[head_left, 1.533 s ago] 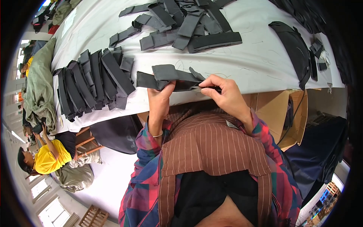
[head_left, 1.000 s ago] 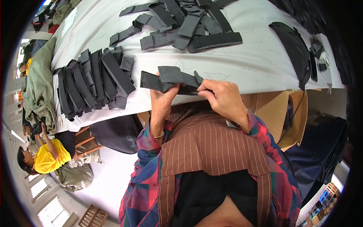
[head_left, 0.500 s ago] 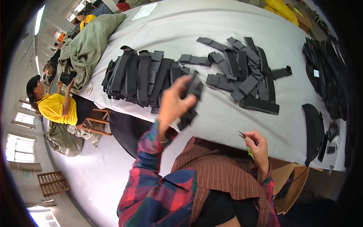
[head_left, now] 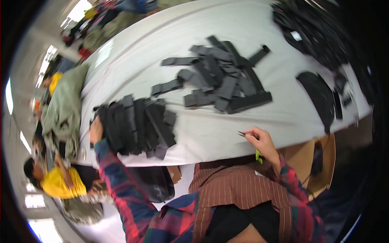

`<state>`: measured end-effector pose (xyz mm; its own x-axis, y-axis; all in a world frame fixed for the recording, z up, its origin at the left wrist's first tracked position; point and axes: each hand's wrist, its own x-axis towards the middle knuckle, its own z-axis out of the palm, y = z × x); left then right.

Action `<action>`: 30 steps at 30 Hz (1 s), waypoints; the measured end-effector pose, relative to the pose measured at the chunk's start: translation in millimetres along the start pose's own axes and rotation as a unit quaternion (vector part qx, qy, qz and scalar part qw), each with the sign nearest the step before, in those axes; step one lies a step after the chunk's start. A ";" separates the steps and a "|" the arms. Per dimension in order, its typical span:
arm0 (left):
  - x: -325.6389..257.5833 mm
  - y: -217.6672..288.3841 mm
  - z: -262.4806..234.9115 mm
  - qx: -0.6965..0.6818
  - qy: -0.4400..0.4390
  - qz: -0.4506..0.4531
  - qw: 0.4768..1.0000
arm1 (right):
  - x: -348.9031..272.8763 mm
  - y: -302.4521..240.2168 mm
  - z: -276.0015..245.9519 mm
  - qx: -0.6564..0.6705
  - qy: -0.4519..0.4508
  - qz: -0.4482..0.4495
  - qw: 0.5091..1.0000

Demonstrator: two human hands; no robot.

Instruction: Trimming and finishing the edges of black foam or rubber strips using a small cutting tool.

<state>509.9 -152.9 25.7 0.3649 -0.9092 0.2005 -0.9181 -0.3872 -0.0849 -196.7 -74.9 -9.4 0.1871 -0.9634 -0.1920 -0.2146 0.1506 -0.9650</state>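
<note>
The left hand [head_left: 96, 131] reaches out to the neat row of dark fabric strips [head_left: 135, 123] at nine o'clock on the white tabletop [head_left: 202, 133], touching its left end; whether its fingers are closed cannot be told. The right hand [head_left: 262, 141], at the tabletop's near edge at five o'clock, pinches small snips [head_left: 242, 133]. A loose heap of strips [head_left: 223, 79] lies at twelve o'clock.
</note>
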 end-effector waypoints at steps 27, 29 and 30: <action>-202.5 562.2 -40.8 -0.439 -0.126 0.351 0.817 | -31.8 5.6 -59.3 -0.047 0.231 -0.048 0.971; -212.1 549.6 -45.2 -0.460 -0.157 0.312 0.816 | -28.4 -5.7 -58.9 -0.090 0.258 -0.081 0.959; -218.4 542.1 -49.7 -0.503 -0.225 0.252 0.796 | -25.1 -9.2 -58.0 -0.137 0.281 -0.118 0.942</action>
<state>-75.1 -156.5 -15.6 -0.2774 -0.9607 -0.0001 -0.5422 0.1565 0.8255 -255.0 -65.0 14.6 -0.2608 -0.9397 0.2214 -0.4848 -0.0708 -0.8718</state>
